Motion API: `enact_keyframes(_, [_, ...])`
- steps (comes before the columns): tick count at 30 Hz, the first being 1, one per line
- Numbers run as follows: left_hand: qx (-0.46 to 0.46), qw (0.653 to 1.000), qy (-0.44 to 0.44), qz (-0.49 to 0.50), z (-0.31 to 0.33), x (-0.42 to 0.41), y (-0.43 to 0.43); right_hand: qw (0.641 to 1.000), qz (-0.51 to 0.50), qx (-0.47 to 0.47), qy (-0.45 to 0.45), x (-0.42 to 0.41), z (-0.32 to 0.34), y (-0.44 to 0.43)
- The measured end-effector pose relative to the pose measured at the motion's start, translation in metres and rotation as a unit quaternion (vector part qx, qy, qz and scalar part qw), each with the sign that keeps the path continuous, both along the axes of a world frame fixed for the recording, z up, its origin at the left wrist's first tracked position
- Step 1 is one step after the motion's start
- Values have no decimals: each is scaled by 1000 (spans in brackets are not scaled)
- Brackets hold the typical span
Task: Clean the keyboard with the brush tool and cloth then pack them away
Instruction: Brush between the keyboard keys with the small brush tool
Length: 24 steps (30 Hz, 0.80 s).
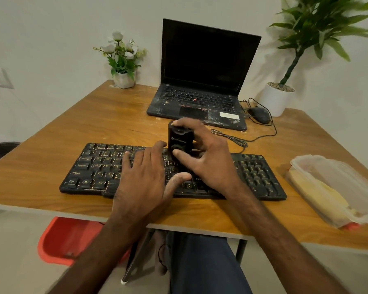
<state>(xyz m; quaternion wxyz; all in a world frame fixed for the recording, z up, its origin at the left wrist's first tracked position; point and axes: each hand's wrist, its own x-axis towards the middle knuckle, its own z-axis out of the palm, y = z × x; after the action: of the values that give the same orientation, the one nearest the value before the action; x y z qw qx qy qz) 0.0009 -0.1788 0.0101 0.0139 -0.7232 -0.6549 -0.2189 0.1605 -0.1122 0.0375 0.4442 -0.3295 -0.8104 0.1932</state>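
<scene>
Right hand is wrapped round a black cylindrical brush tool, held upright at mid-frame over a dusty black keyboard on the wooden desk. Left hand is laid flat on the keys, fingers straight. A yellow cloth is seen inside a clear plastic box, right edge.

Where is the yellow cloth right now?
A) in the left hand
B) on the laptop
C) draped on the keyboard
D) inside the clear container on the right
D: the yellow cloth lies inside the clear container, away from the keyboard; the right hand grips only the brush tool.
</scene>
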Motion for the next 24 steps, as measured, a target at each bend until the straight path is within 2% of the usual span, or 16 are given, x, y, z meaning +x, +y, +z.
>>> enact_keyframes(5, [-6,1000,6,4,2,1,-1,995,-99,14,-4,15,3,14])
enact_keyframes(8, [-5,1000,6,5,1,1,0,998,-50,0,33,8,8,4])
enact_keyframes(10, [-4,1000,8,4,0,1,0,1000,-9,5,12,-1,3,-1])
enact_keyframes(12, [-2,1000,10,5,0,1,0,999,-31,16,-15,-1,-2,3])
enact_keyframes(15, [1,1000,7,10,1,2,-1,996,-92,16,3,7,3,13])
enact_keyframes(18, [-3,1000,6,7,1,2,0,998,-49,6,31,1,10,6])
enact_keyframes(20, [-2,1000,10,7,0,1,2,1000,-9,4,15,-5,8,-1])
enact_keyframes(24, [-4,1000,8,7,0,2,0,999,-40,16,-28,1,0,7])
